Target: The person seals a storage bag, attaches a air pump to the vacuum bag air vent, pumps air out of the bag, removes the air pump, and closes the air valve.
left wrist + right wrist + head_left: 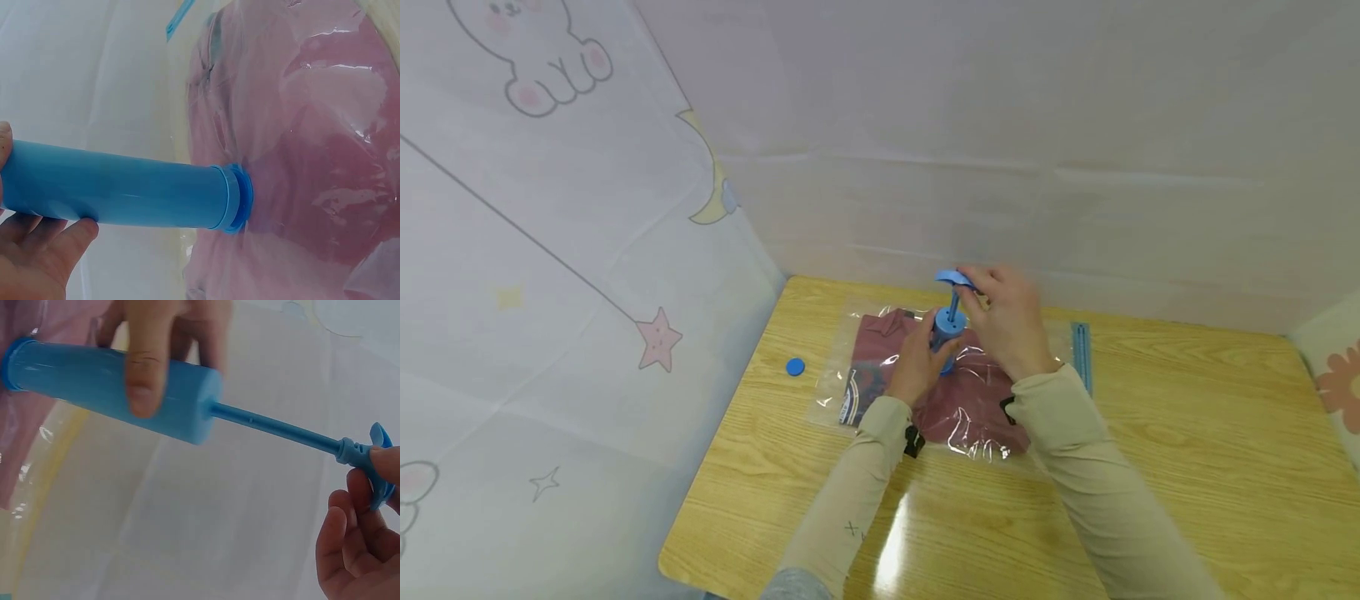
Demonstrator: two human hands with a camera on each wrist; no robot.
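A blue hand pump (125, 184) stands with its lower end on the round valve (244, 199) of a clear vacuum storage bag (973, 446). Folded dark pink clothing (955, 408) lies inside the bag. My left hand (917, 362) grips the pump's barrel, thumb on one side and fingers on the other in the right wrist view. The pump's rod is pulled well out of the barrel. At its top, my right hand (1009, 321) pinches the curved handle (379, 465) between thumb and fingers.
A small round blue cap (795, 367) lies on the wooden table (1187, 433) left of the bag. The bag's blue zip strip (1081, 358) runs along its right end. Pale printed curtains (925, 100) hang behind and to the left of the table.
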